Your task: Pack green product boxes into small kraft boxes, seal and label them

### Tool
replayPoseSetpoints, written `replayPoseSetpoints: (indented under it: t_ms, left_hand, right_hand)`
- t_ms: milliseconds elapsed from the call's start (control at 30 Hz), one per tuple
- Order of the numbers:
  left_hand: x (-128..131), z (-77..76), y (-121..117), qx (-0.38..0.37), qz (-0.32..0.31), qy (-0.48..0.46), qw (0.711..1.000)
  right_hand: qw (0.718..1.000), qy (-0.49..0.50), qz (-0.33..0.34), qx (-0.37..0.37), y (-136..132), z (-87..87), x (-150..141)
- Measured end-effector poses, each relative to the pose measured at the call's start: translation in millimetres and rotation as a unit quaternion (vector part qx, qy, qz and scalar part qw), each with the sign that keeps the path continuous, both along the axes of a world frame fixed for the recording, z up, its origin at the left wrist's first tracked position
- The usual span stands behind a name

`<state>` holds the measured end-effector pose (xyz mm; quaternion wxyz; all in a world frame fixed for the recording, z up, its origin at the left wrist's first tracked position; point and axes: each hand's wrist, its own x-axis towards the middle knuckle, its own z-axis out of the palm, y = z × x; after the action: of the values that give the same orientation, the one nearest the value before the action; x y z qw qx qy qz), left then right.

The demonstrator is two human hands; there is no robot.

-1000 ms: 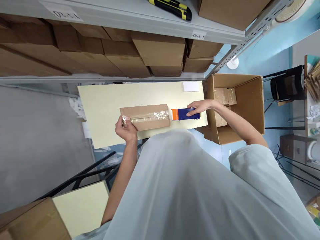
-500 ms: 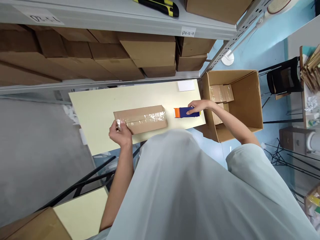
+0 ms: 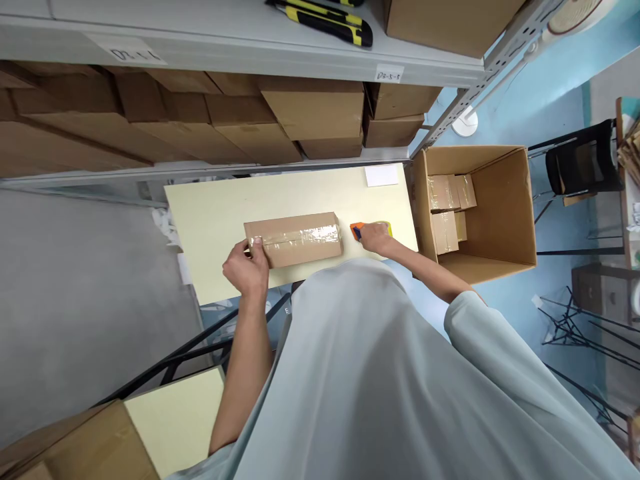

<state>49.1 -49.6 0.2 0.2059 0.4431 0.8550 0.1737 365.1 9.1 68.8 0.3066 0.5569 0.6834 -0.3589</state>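
A long brown cardboard box (image 3: pixel 295 239) with clear tape along its top lies on a pale yellow table (image 3: pixel 215 213). My left hand (image 3: pixel 247 267) grips the box's left end, fingers pressed on the tape. My right hand (image 3: pixel 376 237) is closed over a blue and orange tape dispenser (image 3: pixel 356 230) just right of the box; most of the dispenser is hidden under the hand.
A large open carton (image 3: pixel 480 207) holding several small taped boxes stands right of the table. Shelves (image 3: pixel 250 47) with brown boxes and yellow-black cutters (image 3: pixel 325 17) run behind. A white slip (image 3: pixel 381 175) lies at the table's far right corner. Another table and box sit lower left.
My right hand drew the tape dispenser left toward the box's right end and now covers most of it. My left hand stays at the box's left end.
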Motion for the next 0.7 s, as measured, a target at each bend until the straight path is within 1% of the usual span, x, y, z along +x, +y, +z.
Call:
replayPoseSetpoints:
  t_ms: [100, 167, 233, 300, 367, 400, 433, 500, 533, 600, 667, 700]
  left_hand:
    - [-10, 0.6, 10, -0.019, 0.028, -0.012, 0.999]
    - [-18, -0.4, 17, -0.026, 0.037, -0.029, 0.999]
    - [-25, -0.2, 23, -0.03, 0.044, -0.051, 0.997]
    - [-31, 3.7, 28, -0.042, 0.057, -0.066, 0.995]
    - [-31, 13.4, 35, -0.04, 0.058, -0.063, 0.996]
    - [-28, 20.4, 39, -0.026, 0.047, -0.054, 0.997]
    - [-21, 28.8, 44, 0.015, 0.019, -0.045, 0.999]
    - [1, 49.4, 59, 0.135, -0.061, -0.038, 0.988]
    - [16, 61.5, 67, 0.191, -0.109, -0.047, 0.974]
    - [47, 88.3, 86, 0.292, -0.2, -0.058, 0.933]
    - [73, 115.5, 105, 0.359, -0.26, -0.049, 0.895]
    - [82, 127.8, 115, 0.381, -0.275, -0.042, 0.882]
  right_hand:
    - [0.998, -0.03, -0.042, 0.037, -9, -1.4, 7]
    - [0.996, -0.025, -0.062, 0.06, -13, 1.4, 15]
    - [0.994, -0.02, -0.067, 0.079, -15, 6.3, 23]
    - [0.992, -0.016, -0.071, 0.103, -15, 13.6, 27]
    - [0.988, -0.004, -0.075, 0.134, -13, 24.2, 29]
    - [0.986, 0.003, -0.079, 0.149, -11, 30.8, 29]
    - [0.983, 0.019, -0.081, 0.165, -7, 38.0, 28]
    - [0.973, 0.066, -0.078, 0.207, 6, 54.8, 24]
    - [0.968, 0.089, -0.073, 0.225, 16, 64.3, 20]
    - [0.953, 0.139, -0.05, 0.263, 41, 86.2, 10]
    - [0.934, 0.191, -0.015, 0.302, 72, 110.8, -4]
    - [0.922, 0.218, 0.005, 0.32, 88, 123.3, -13]
